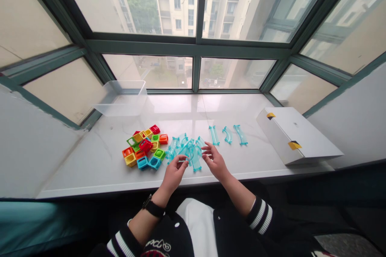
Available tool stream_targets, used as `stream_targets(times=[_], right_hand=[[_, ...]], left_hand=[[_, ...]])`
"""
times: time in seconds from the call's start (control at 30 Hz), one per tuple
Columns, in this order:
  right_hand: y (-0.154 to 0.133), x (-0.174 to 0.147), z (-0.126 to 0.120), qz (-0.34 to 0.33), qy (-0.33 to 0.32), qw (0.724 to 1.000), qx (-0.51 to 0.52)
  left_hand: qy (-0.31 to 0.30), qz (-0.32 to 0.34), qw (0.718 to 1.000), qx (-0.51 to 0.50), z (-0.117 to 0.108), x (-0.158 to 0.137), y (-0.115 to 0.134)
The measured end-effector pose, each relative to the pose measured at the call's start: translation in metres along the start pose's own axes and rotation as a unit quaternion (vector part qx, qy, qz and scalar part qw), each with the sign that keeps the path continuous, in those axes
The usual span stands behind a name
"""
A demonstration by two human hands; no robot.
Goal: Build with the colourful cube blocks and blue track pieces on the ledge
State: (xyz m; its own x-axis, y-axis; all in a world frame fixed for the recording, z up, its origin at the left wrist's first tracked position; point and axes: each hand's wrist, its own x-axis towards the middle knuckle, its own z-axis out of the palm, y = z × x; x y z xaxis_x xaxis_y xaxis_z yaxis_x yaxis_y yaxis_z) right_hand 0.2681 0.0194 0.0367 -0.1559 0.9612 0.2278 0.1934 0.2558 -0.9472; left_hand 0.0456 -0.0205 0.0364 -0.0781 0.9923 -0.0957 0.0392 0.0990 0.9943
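A loose heap of translucent blue track pieces (pixel 195 162) lies in the middle of the white sill, some straight and some curved. My left hand (pixel 175 173) is at the near edge of this heap, thumb and fingertips drawn close together; whatever may be between them is too small to make out. On the heap's right side is my right hand (pixel 216 162), fingers bent but apart, tips close to a track piece. Further right, three more pieces lie apart in a row: a straight track (pixel 214 135), a short curved track (pixel 227 135) and a longer curved track (pixel 240 135).
Colourful plastic blocks (pixel 145 145) are piled left of the track pieces. A clear plastic bin (pixel 120 104) stands at the back left by the window. At the right is a white box (pixel 304 132) with yellow-black tabs. The sill (pixel 90 176) ends just before my body.
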Motion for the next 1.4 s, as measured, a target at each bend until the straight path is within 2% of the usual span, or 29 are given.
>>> stream_targets(times=[0.1, 0.23, 0.33, 0.43, 0.83, 1.03, 1.2, 1.4], right_hand=[[0.006, -0.006, 0.004, -0.015, -0.015, 1.0, -0.021], [0.003, -0.013, 0.011, -0.096, -0.058, 0.992, -0.065], [-0.005, -0.013, 0.013, -0.14, -0.089, 0.982, -0.092], [-0.009, -0.012, 0.013, -0.156, -0.089, 0.979, -0.099], [0.0, -0.01, 0.0, -0.149, -0.015, 0.978, -0.147], [0.007, -0.008, -0.016, -0.14, 0.064, 0.976, -0.155], [0.017, -0.003, -0.044, -0.122, 0.128, 0.971, -0.164], [0.032, 0.004, -0.082, -0.101, 0.197, 0.956, -0.192]], left_hand=[[0.012, -0.045, 0.995, -0.091, 0.001, 0.004, -0.003], [0.014, -0.1, 0.974, -0.205, 0.004, 0.006, -0.003], [0.007, -0.13, 0.959, -0.25, 0.006, 0.005, 0.0], [-0.006, -0.143, 0.954, -0.262, 0.01, 0.003, 0.004], [-0.03, -0.124, 0.975, -0.182, 0.033, 0.016, 0.002], [-0.049, -0.095, 0.987, -0.124, 0.065, 0.035, 0.015], [-0.1, -0.062, 0.991, -0.057, 0.098, 0.056, 0.021], [-0.16, 0.028, 0.987, 0.006, 0.135, 0.069, 0.024]])
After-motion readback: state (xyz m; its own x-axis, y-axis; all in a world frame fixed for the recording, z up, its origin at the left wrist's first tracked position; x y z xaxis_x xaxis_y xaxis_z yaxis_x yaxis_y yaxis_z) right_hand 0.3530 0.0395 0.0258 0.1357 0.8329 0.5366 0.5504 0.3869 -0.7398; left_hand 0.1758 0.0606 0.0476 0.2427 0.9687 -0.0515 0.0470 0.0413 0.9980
